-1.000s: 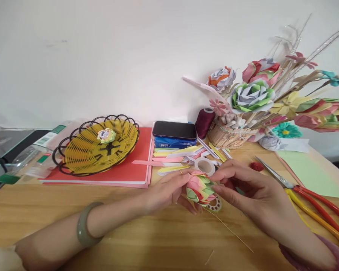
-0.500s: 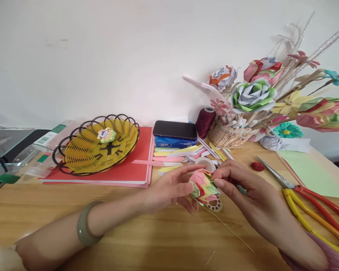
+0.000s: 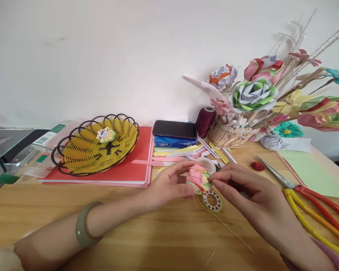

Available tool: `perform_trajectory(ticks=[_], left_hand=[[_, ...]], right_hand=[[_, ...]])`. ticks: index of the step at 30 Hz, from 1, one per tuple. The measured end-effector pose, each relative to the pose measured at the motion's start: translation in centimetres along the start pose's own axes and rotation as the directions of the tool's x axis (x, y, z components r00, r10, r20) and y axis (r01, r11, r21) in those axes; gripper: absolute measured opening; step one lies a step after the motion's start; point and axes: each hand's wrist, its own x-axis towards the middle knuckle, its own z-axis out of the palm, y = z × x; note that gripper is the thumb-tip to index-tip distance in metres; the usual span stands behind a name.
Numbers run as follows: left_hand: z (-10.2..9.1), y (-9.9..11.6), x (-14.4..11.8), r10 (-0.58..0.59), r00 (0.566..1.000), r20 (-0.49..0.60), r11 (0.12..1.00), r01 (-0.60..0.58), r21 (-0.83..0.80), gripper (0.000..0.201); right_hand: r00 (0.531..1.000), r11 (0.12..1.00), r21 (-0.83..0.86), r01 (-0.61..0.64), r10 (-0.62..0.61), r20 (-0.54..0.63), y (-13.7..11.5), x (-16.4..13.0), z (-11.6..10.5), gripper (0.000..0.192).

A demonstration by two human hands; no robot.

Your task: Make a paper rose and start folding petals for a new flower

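Between my two hands is a small folded paper flower (image 3: 197,178) with pink, yellow, green and red petals. My left hand (image 3: 173,183) has its thumb and fingers around the flower's left side. My right hand (image 3: 243,190), thumb and forefinger pinched, is at the flower's right edge on a petal. Below the flower a white ring with holes, a tape spool (image 3: 212,201), lies on the table. A thin pale string (image 3: 234,232) trails from under the flower toward the lower right.
A yellow woven basket (image 3: 73,160) with a paper flower rests on red paper (image 3: 143,143). A phone (image 3: 174,129) lies on a blue pack (image 3: 175,142), behind paper strips (image 3: 169,159). At right are scissors (image 3: 290,186), a red thread ball (image 3: 258,166) and a flower pot (image 3: 228,136).
The paper flower has turned in my left hand and shifted slightly left, showing more pink petals. More of the tape spool now shows. My right hand stays at the flower's edge.
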Motion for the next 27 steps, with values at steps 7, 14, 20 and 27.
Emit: perform_trajectory(ticks=[7, 14, 20, 27], left_hand=[[0.4, 0.5, -0.3, 0.047, 0.998, -0.044, 0.981, -0.038, 0.188, 0.049], [0.8, 0.6, -0.7, 0.240, 0.971, 0.007, 0.836, -0.211, 0.506, 0.045], [0.6, 0.5, -0.8, 0.254, 0.967, 0.009, 0.837, -0.224, 0.499, 0.047], [0.5, 0.6, -0.8, 0.227, 0.974, 0.023, 0.832, -0.207, 0.514, 0.049]], right_hand=[[0.999, 0.999, -0.037, -0.039, 0.040, 0.021, -0.2, 0.3, 0.2, 0.017], [0.985, 0.965, -0.246, 0.087, -0.120, -0.123, 0.1, -0.3, 1.2, 0.011], [0.994, 0.996, -0.064, 0.066, -0.071, -0.079, 0.0, -0.3, 1.0, 0.015], [0.980, 0.972, 0.177, -0.152, 0.124, 0.158, 0.3, 0.5, -0.2, 0.023]])
